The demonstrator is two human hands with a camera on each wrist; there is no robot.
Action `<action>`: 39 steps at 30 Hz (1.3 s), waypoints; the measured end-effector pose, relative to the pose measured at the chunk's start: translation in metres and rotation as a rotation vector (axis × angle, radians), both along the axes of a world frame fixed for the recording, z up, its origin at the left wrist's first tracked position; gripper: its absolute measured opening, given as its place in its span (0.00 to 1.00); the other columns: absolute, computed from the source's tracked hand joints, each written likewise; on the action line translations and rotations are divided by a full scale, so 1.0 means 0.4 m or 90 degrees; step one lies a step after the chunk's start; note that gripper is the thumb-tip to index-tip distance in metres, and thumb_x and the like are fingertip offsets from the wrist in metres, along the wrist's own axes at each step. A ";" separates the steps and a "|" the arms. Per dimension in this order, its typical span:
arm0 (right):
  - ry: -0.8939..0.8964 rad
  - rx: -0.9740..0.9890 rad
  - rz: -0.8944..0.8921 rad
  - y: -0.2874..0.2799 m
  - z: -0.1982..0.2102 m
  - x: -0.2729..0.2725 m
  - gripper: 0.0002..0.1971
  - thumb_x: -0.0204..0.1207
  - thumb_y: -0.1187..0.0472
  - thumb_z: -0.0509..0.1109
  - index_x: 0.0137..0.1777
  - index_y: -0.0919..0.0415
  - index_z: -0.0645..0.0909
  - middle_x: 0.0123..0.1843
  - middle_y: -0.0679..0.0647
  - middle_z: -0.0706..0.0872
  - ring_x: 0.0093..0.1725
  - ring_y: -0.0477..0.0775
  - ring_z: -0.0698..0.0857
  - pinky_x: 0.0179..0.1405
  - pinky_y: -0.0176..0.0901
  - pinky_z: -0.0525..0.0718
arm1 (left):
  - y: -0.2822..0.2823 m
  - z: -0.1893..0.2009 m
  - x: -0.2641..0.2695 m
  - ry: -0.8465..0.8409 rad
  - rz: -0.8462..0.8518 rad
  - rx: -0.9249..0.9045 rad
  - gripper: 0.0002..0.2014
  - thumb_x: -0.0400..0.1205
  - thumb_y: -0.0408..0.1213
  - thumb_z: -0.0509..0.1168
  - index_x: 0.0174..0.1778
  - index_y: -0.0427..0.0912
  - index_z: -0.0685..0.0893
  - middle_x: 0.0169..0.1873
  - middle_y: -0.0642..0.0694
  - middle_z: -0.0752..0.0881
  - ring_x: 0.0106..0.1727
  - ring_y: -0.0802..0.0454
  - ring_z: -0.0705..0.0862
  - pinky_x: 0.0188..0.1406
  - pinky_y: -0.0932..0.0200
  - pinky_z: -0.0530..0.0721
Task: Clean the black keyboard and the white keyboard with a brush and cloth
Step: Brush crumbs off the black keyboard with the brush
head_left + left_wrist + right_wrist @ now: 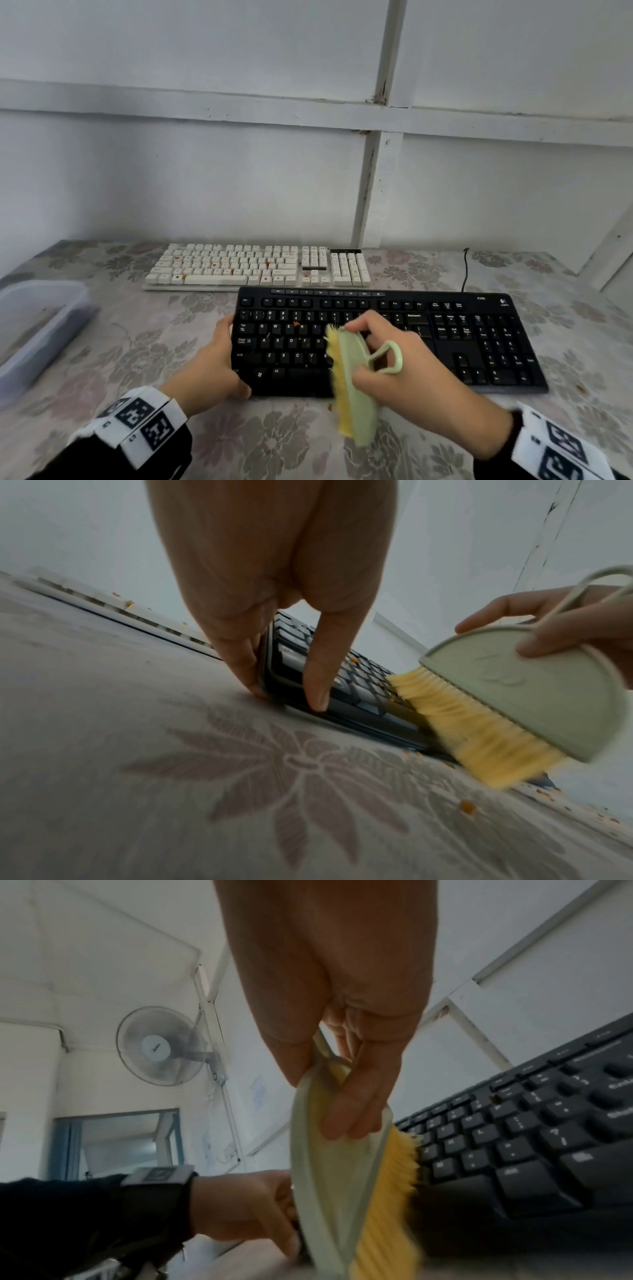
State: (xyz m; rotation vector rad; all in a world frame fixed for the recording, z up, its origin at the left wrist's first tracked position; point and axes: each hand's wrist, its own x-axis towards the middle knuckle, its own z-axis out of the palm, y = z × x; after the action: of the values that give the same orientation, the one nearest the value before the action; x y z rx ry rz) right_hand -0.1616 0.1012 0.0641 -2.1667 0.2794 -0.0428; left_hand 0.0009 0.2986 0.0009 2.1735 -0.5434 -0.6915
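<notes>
The black keyboard point(428, 339) lies near the table's front, with orange crumbs on its left keys. My left hand point(212, 366) grips its left end, thumb on the front corner and fingers point(240, 656) along the side edge. My right hand point(394, 363) holds a pale green brush point(356, 387) with yellow bristles point(472, 729) by its back. The bristles lie across the keyboard's middle keys point(479, 1139) and hang over its front edge. The white keyboard point(257, 269), dotted with orange crumbs, sits behind the black one. I see no cloth.
A clear plastic tub point(37, 325) stands at the table's left edge. The flowered tablecloth point(274, 442) carries scattered orange crumbs point(467, 806) in front of the black keyboard. A black cable point(465, 270) runs from it toward the white panelled wall point(205, 171).
</notes>
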 end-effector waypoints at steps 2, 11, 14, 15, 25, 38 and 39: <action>0.024 0.026 0.017 0.001 0.010 -0.010 0.17 0.71 0.65 0.66 0.55 0.43 0.75 0.44 0.62 0.85 0.32 0.49 0.77 0.30 0.43 0.82 | 0.000 0.000 -0.001 0.001 0.001 -0.001 0.53 0.66 0.21 0.72 0.77 0.56 0.45 0.50 0.49 0.82 0.49 0.52 0.83 0.41 0.62 0.80; -0.163 0.009 -0.113 -0.042 0.079 0.101 0.19 0.72 0.70 0.67 0.59 0.49 0.76 0.44 0.62 0.85 0.29 0.51 0.83 0.26 0.38 0.85 | -0.001 0.009 -0.009 -0.003 -0.002 0.002 0.53 0.66 0.21 0.71 0.76 0.57 0.45 0.50 0.49 0.83 0.49 0.52 0.83 0.41 0.62 0.80; -0.128 0.004 -0.090 -0.026 0.057 0.106 0.18 0.72 0.69 0.66 0.57 0.48 0.75 0.46 0.64 0.86 0.37 0.63 0.88 0.34 0.55 0.90 | -0.003 0.011 -0.009 -0.001 0.002 0.006 0.53 0.65 0.22 0.71 0.77 0.55 0.45 0.49 0.48 0.83 0.48 0.52 0.83 0.42 0.61 0.81; -0.114 -0.003 -0.080 -0.017 0.047 0.099 0.18 0.71 0.68 0.66 0.57 0.47 0.75 0.47 0.63 0.87 0.38 0.65 0.87 0.35 0.60 0.89 | -0.003 0.012 -0.010 0.000 0.003 0.006 0.53 0.66 0.22 0.71 0.77 0.55 0.45 0.48 0.48 0.83 0.48 0.53 0.83 0.41 0.62 0.81; -0.037 0.034 -0.005 0.016 0.046 0.046 0.16 0.71 0.69 0.67 0.56 0.52 0.78 0.35 0.52 0.80 0.24 0.41 0.76 0.24 0.31 0.79 | -0.003 0.017 -0.015 -0.005 -0.001 0.018 0.53 0.67 0.21 0.71 0.78 0.53 0.44 0.49 0.50 0.82 0.48 0.56 0.81 0.36 0.67 0.76; -0.065 0.013 -0.032 0.002 0.006 0.055 0.17 0.73 0.65 0.66 0.56 0.44 0.73 0.43 0.62 0.86 0.31 0.59 0.82 0.32 0.53 0.87 | -0.004 0.009 -0.010 -0.003 -0.003 0.010 0.53 0.67 0.21 0.71 0.78 0.54 0.44 0.50 0.49 0.82 0.49 0.55 0.82 0.41 0.63 0.80; -0.045 0.019 -0.015 0.003 0.003 0.044 0.17 0.72 0.65 0.66 0.56 0.44 0.74 0.41 0.62 0.85 0.29 0.54 0.77 0.29 0.48 0.84 | -0.003 0.007 -0.009 -0.002 -0.002 0.008 0.53 0.67 0.21 0.71 0.78 0.54 0.44 0.50 0.48 0.82 0.50 0.54 0.82 0.43 0.62 0.81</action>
State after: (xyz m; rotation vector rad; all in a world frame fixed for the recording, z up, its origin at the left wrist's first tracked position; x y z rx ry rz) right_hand -0.1441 0.1025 0.0654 -2.1277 0.2639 -0.1269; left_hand -0.0027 0.2975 0.0036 2.1863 -0.5457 -0.6963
